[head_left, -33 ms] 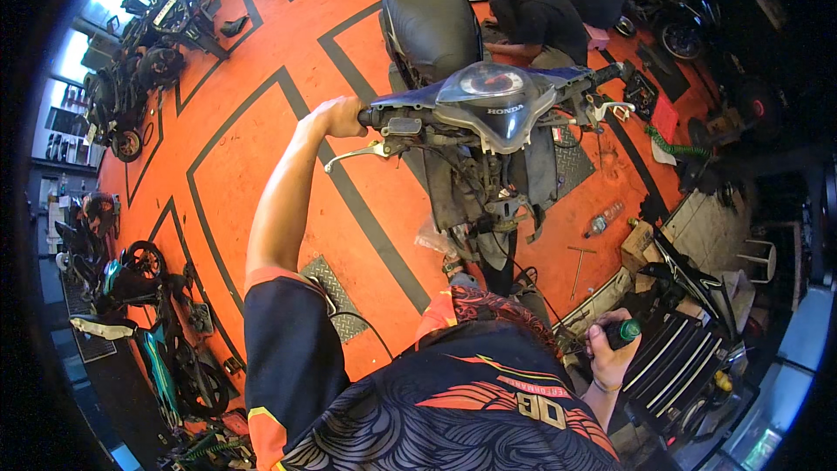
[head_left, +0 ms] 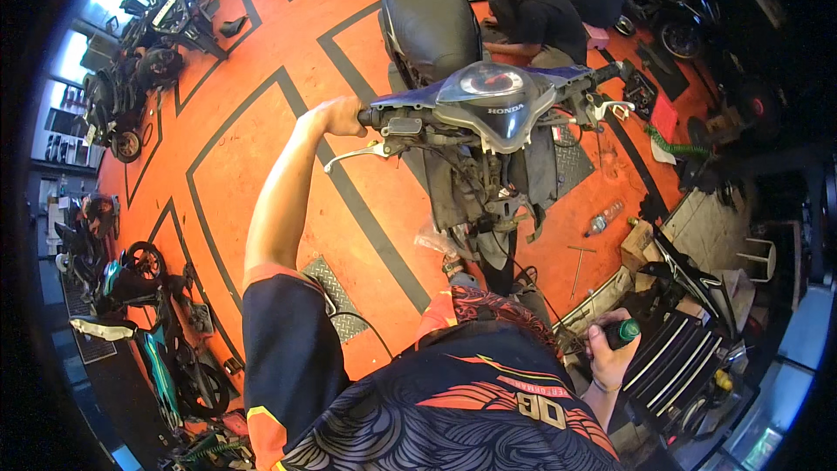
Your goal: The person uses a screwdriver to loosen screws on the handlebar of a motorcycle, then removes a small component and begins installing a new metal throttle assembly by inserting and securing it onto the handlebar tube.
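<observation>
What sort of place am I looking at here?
Most likely a motorcycle repair workshop: a motorbike with exposed front parts stands ahead, a teal motorbike is at the left, and a T-shaped tool lies on the orange floor.

Pretty loud shirt point(head_left: 384, 423) tbh: black, short left sleeve point(head_left: 288, 331) with an orange cuff point(head_left: 268, 274), grey swirly feather pattern point(head_left: 349, 436) across the body, plus orange wing graphic point(head_left: 466, 397) and chunky pale lettering point(head_left: 542, 411).

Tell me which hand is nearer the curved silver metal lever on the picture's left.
Left. The left hand is around the black handlebar grip, just beside the lever; the right hand, around a green rounded object, is well away at the picture's lower right.
</observation>
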`<action>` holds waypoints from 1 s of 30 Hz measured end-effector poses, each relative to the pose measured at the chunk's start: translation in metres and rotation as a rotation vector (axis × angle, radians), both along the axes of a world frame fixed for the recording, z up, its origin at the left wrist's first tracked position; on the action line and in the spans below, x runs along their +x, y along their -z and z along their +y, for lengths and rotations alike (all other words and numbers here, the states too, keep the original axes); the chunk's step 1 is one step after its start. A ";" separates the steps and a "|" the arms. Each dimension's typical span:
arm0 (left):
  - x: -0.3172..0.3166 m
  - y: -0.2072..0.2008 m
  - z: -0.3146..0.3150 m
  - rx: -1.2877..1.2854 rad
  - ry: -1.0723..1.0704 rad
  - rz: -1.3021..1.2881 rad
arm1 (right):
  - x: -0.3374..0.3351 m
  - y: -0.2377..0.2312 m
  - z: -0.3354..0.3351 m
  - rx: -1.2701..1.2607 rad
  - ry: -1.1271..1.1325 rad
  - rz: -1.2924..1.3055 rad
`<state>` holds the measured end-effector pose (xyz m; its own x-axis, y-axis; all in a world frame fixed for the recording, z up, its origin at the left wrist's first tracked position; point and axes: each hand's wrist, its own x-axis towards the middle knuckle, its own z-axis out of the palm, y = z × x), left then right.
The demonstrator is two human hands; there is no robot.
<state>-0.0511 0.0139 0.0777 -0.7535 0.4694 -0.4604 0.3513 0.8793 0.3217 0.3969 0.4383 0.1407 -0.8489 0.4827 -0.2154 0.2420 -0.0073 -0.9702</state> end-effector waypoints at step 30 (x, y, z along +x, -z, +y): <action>0.043 0.015 0.002 0.005 -0.032 0.543 | -0.025 -0.005 -0.003 -0.010 -0.040 0.082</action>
